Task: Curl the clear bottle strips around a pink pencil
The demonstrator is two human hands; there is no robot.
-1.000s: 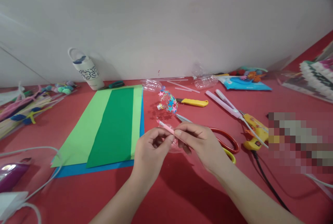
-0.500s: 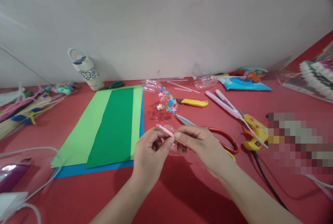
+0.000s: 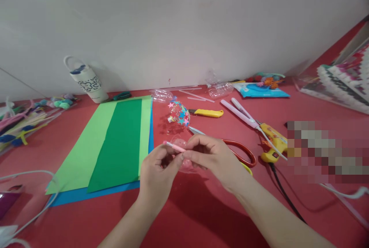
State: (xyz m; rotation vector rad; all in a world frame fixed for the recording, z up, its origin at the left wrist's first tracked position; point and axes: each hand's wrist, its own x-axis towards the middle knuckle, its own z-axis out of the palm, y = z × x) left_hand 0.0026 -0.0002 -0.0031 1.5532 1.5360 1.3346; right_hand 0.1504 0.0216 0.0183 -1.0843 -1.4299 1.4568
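A pink pencil (image 3: 176, 147) with a silver band and a pink tip lies between my two hands above the red table. My left hand (image 3: 159, 167) is closed, its thumb and fingers around the pencil. Pinched at the pencil's other end are the thumb and forefinger of my right hand (image 3: 211, 157); its remaining fingers curl underneath. Behind and below the hands a clear plastic piece (image 3: 187, 166) shows in part. Just beyond lie a clear plastic piece covered in coloured stars (image 3: 180, 113) and red-handled scissors (image 3: 245, 151), partly hidden by my right hand.
Green paper sheets (image 3: 121, 144) lie at the left, near a white tumbler (image 3: 89, 85). A yellow cutter (image 3: 209, 113), clear plastic bottle pieces (image 3: 220, 90), a pink hair straightener (image 3: 239, 113), a yellow glue gun (image 3: 271, 144) and a blue wipes pack (image 3: 262, 90) lie beyond and right.
The view has turned slightly, so the table's things sit further left. Both hands keep their hold, and the pencil lies a little flatter.
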